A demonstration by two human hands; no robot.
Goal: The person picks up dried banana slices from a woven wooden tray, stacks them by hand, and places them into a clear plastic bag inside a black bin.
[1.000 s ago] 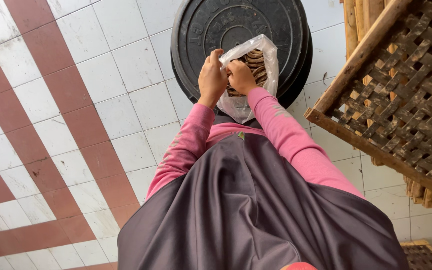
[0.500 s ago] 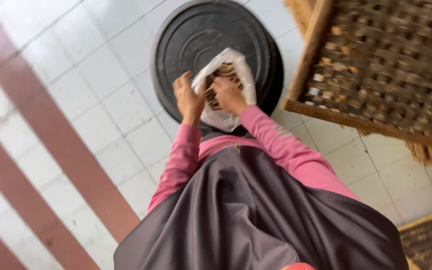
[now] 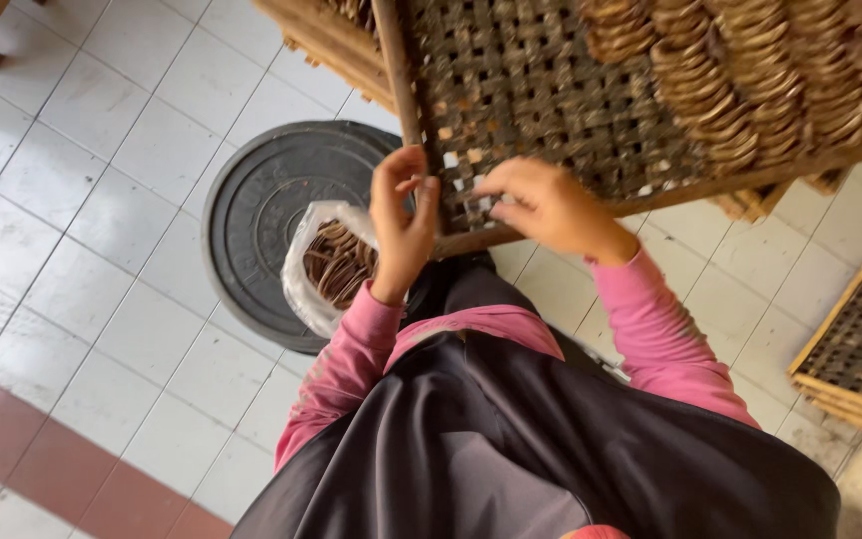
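Observation:
My left hand (image 3: 401,225) hovers by the wooden frame bar of a woven bamboo tray (image 3: 541,110), fingers curled loosely and holding nothing. My right hand (image 3: 546,205) lies over the near edge of the tray's lattice, fingers apart and empty. Rows of stacked brown rings (image 3: 750,70) lie on the far part of the tray. Just left of my left wrist, an open clear plastic bag (image 3: 326,265) filled with the same brown rings stands on a round black metal platform (image 3: 251,200).
White floor tiles (image 3: 82,200) with a red-brown band (image 3: 42,449) spread to the left. Another wooden-framed woven tray (image 3: 860,349) lies on the floor at the right. My dark apron and pink sleeves fill the bottom.
Both hands have let go of the bag's mouth and moved right, up to the woven tray. The view has swung right, so the tray now fills the top.

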